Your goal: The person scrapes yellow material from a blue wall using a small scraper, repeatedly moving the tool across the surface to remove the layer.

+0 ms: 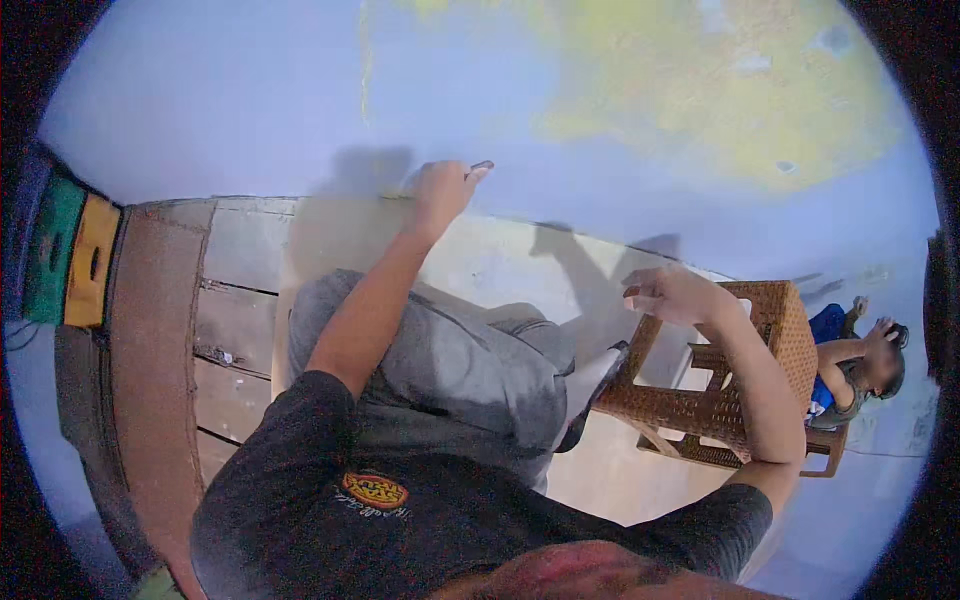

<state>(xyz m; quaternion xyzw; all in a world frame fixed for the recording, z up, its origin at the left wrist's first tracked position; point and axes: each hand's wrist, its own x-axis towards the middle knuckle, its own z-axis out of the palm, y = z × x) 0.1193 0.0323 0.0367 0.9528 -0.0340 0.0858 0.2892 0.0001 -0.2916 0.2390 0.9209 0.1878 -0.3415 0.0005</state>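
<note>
My left hand (444,193) is raised near the pale blue wall (465,75), its fingers closed around a small dark object (482,166) whose end sticks out beyond the thumb. What the object is cannot be told. My right hand (667,291), blurred, hangs with bent fingers beside a brown woven-pattern plastic stool (784,337); whether it holds anything is unclear. Large yellowish patches (720,90) mark the upper right of the wall. Below my hands are my bent legs in grey trousers (465,367).
Another person (847,379) sits beyond the stool at the right, a hand raised near the head. Green (56,251) and yellow (91,259) plastic containers stand at the far left. A brown strip (157,337) runs beside the floor boards (236,322).
</note>
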